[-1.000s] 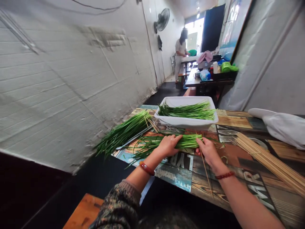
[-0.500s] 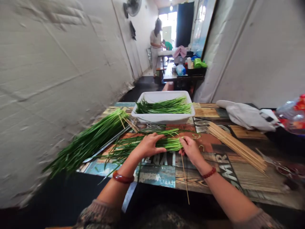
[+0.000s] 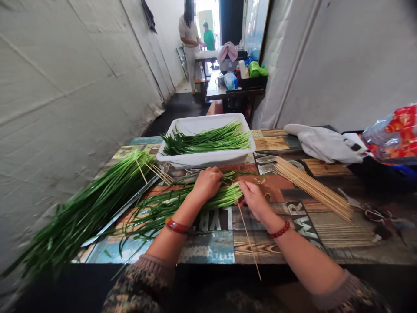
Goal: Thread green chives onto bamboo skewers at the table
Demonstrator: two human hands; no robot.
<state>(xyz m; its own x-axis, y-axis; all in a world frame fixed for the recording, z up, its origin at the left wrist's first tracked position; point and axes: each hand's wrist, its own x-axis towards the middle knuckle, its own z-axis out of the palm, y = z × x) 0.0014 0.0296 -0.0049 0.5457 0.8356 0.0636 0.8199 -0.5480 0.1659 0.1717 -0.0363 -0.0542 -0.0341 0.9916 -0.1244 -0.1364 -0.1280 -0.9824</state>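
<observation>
"So, what do we have, going left to right?"

"At the left, a heap of long green stalks (image 3: 97, 195) with thin sticks (image 3: 159, 174) at its pale ends. Next, our left hand (image 3: 207, 181), fingers curled down by a few loose stalks (image 3: 228, 176) — we can't tell whether it grips them."

"And our right hand (image 3: 256, 198)?"

"Its thumb and fingers are pinched on the pale ends of the near bunch (image 3: 228, 197), mid-table, on the near side of the white tub (image 3: 208, 159). A single skewer (image 3: 249, 241) slants from that pinch past the near edge. The spare skewers (image 3: 312, 191) lie farther right."

"How do we do this well?"

"We'd probably hold the ends level and flat, press lightly lest stalks split, and mind our fingertips — the skewer's upper end is hidden."
</observation>
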